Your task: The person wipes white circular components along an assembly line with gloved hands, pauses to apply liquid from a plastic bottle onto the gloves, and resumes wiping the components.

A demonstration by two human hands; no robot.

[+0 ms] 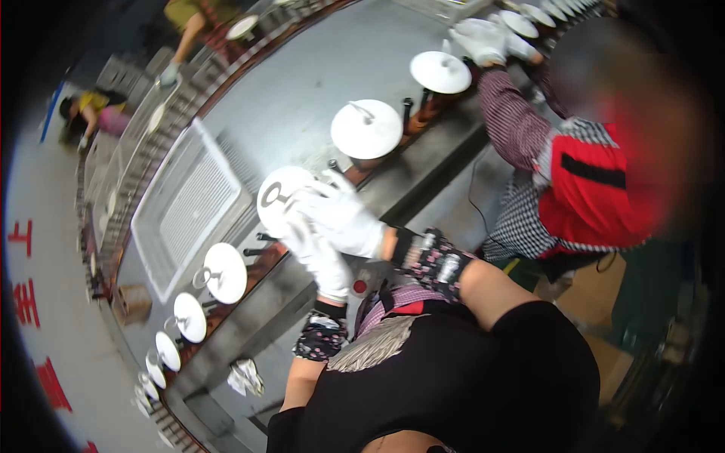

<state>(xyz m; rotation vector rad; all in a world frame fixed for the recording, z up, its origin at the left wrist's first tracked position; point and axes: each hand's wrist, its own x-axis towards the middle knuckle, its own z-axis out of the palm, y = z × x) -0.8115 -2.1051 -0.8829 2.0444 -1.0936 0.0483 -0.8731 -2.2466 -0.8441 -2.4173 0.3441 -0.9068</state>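
Both of my hands wear white gloves and are at a white round disc [276, 181] with a dark-outlined ring on its face. At the disc's lower edge, my left hand [317, 257] is closed, its fingers curled at the rim. My right hand [343, 217] reaches over the disc's right side with fingers stretched out and somewhat apart. Motion blurs the fingertips, and part of the disc is hidden behind the gloves. Another white disc [367, 128] with an upright loop stands up the line, and a white disc [226, 273] with a ring stands down the line.
A curved conveyor carries several more discs on dark posts. A white plastic crate [189, 208] lies on the grey table [302, 72] beyond it. To my right, a co-worker in a red vest [585, 189] has gloved hands [483, 41] by the line. A crumpled cloth [246, 377] lies at lower left.
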